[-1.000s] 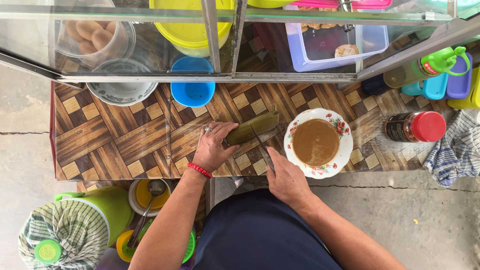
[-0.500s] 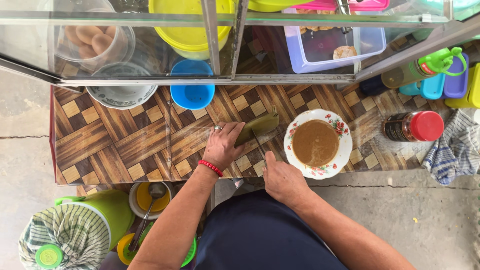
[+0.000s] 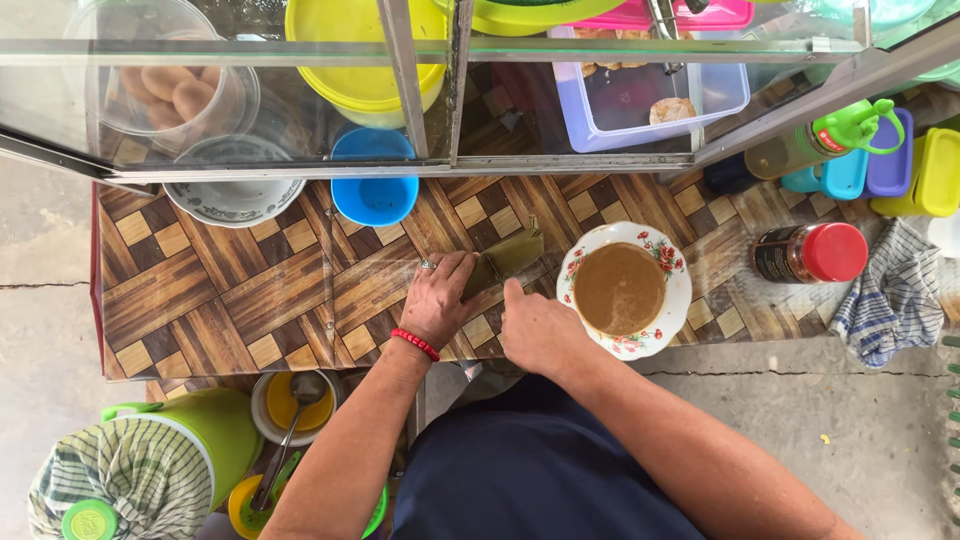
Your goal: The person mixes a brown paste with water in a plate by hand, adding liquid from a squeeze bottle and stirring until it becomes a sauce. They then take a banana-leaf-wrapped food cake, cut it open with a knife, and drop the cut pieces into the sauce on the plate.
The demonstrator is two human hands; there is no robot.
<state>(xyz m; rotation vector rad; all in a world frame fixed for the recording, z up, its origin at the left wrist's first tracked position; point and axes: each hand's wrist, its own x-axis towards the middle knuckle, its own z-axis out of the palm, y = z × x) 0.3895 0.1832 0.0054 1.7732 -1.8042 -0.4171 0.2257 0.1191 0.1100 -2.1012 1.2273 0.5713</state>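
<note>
Green and flat, the leaf wrap (image 3: 510,257) lay on the patterned table (image 3: 230,290), just left of the flowered plate (image 3: 672,262) of brown sauce. The left hand (image 3: 438,300) pressed down on its near end, fingers spread flat over it. The right hand (image 3: 540,328) sat beside it, fingers curled; what they held could not be told
</note>
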